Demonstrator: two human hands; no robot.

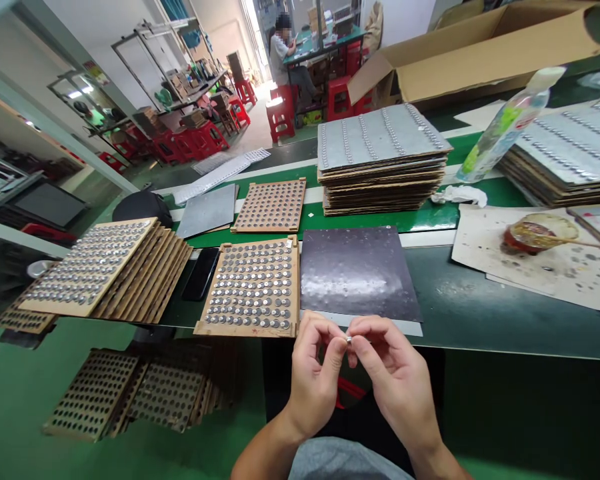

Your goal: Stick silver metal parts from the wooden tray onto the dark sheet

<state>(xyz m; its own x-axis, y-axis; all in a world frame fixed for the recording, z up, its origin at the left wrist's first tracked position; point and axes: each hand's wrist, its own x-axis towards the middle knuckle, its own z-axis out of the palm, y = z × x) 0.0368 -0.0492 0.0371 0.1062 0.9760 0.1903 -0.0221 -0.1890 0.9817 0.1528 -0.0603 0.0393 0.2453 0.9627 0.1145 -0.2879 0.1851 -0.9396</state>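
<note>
My left hand point(316, 373) and my right hand point(394, 373) meet just off the table's front edge, thumbs and fingertips pinched together. Between them is a small shiny metal part point(349, 340), mostly covered by the fingertips; its exact kind is too small to make out. Just beyond the hands lies a dark flat sheet point(357, 267) with a pale sheet under its front edge. Left of it is a wooden board point(247, 328) with rows of small round metal pieces. Another holed wooden board point(270, 205) lies behind.
Stacked boards with metal pieces point(90, 267) stand at left, beside a black phone point(201, 275). Card stacks point(385, 190) rise at the back. A plastic bottle point(510, 127) and a sticky-looking bowl point(535, 233) are at right. A person point(283, 53) sits at a far table.
</note>
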